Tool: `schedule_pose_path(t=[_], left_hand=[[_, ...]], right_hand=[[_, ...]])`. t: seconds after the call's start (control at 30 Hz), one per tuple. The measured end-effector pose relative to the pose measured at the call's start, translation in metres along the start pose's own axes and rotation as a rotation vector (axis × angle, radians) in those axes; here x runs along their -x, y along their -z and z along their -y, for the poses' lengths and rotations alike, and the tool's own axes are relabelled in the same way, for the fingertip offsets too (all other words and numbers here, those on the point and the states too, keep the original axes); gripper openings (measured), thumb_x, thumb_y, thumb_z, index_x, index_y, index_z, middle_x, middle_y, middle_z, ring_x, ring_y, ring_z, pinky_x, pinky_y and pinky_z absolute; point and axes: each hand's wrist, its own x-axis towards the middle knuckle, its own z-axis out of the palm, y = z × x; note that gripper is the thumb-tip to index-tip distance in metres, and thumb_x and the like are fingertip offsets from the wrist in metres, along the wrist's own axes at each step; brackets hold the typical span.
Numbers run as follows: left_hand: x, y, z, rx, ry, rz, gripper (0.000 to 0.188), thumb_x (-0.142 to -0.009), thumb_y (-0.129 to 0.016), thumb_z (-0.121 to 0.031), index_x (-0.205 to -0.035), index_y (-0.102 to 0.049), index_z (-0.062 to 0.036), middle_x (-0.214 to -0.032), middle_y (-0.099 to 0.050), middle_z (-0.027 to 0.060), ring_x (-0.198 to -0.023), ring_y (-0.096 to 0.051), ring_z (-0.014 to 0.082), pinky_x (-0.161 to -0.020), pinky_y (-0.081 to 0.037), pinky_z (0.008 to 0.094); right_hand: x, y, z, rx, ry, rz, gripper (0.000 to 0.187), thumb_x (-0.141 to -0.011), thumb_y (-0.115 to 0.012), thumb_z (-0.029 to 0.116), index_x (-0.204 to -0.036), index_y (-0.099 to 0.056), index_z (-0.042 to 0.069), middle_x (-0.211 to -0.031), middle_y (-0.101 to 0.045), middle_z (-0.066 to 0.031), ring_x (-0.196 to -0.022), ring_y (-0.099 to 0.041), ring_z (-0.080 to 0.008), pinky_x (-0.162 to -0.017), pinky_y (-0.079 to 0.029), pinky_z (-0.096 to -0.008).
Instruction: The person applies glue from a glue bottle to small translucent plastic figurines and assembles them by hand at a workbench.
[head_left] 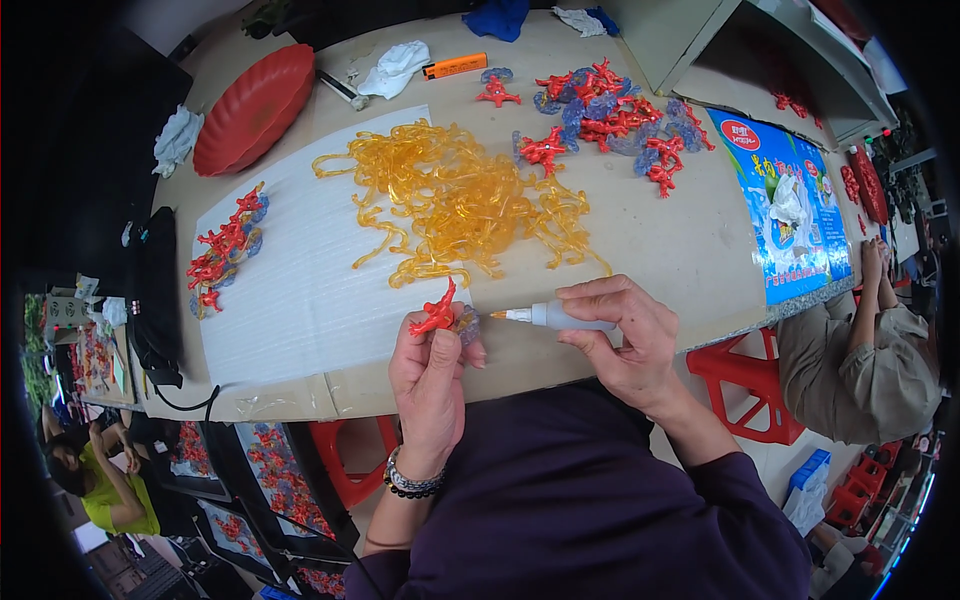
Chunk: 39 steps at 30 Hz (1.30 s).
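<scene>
My left hand (430, 377) is closed round a small red plastic figure (436, 312) with a translucent bluish-purple base, held up above the table's near edge. Between the thumb and fingers of my right hand (622, 330) is a squeeze bottle (570, 316) with a whitish body and a thin nozzle. Its tip points left at the figure, with a small gap that is hard to judge. Just beyond both hands lies a tangled heap of translucent yellow plastic pieces (450, 200), partly on a white foam sheet (270, 325).
Red-and-purple figures (615, 115) cluster at the far right, and more (228, 245) line the sheet's left side. A red oval tray (255, 110), an orange box (455, 66) and crumpled tissue (396, 68) sit farther back. A blue printed sheet (785, 210) lies right. Other people sit at both sides.
</scene>
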Motion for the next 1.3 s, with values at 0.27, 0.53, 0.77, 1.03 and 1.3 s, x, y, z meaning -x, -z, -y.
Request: schedule_pose_path(t=[0.27, 0.53, 0.77, 1.03, 1.3], left_hand=[[0.0001, -0.0006, -0.0001, 0.001, 0.004, -0.004, 0.028, -0.098, -0.058, -0.024, -0.116, -0.054, -0.0042, -0.116, -0.06, 0.0057, -0.082, -0.056, 0.0131, -0.072, -0.046, 0.0297], [0.0004, -0.0012, -0.001, -0.002, 0.004, 0.003, 0.029, -0.098, -0.058, -0.025, -0.117, -0.054, -0.0042, -0.115, -0.06, 0.0055, -0.081, -0.056, 0.0133, -0.072, -0.046, 0.0298], [0.001, -0.0015, -0.0005, 0.008, -0.005, -0.008, 0.031, -0.098, -0.058, -0.025, -0.119, -0.054, -0.0033, -0.115, -0.061, 0.0063, -0.081, -0.056, 0.0138, -0.071, -0.046, 0.0296], [0.0002, 0.0001, -0.0041, 0.025, 0.061, -0.046, 0.03, -0.099, -0.055, -0.024, -0.12, -0.055, -0.0017, -0.111, -0.061, 0.0066, -0.077, -0.057, 0.0146, -0.068, -0.046, 0.0291], [-0.0018, -0.0042, -0.0071, 0.024, 0.071, -0.05, 0.031, -0.1, -0.053, -0.025, -0.116, -0.057, 0.0007, -0.101, -0.062, 0.0052, -0.075, -0.056, 0.0142, -0.066, -0.045, 0.0285]], right_hand=[[0.0008, -0.0012, -0.0025, 0.001, -0.009, -0.001, 0.026, -0.072, -0.078, -0.002, -0.092, -0.062, -0.002, -0.094, -0.069, -0.0183, -0.082, -0.069, -0.023, -0.066, -0.055, -0.0293], [-0.0025, -0.0025, -0.0006, 0.0, 0.029, -0.035, 0.026, -0.068, -0.077, -0.007, -0.089, -0.062, -0.002, -0.091, -0.067, -0.0165, -0.075, -0.068, -0.0239, -0.057, -0.054, -0.0294], [-0.0012, -0.0033, -0.0021, 0.008, 0.023, -0.028, 0.026, -0.068, -0.077, -0.007, -0.089, -0.062, -0.002, -0.091, -0.068, -0.0169, -0.075, -0.068, -0.0236, -0.057, -0.054, -0.0294], [-0.0005, 0.0002, 0.0018, 0.011, 0.0, 0.0, 0.025, -0.071, -0.078, -0.003, -0.092, -0.063, -0.002, -0.095, -0.069, -0.0179, -0.081, -0.069, -0.0219, -0.065, -0.055, -0.0288], [-0.0012, -0.001, 0.003, 0.028, 0.009, 0.0, 0.026, -0.071, -0.079, -0.003, -0.091, -0.063, -0.002, -0.095, -0.069, -0.0177, -0.08, -0.069, -0.0215, -0.064, -0.055, -0.0282]])
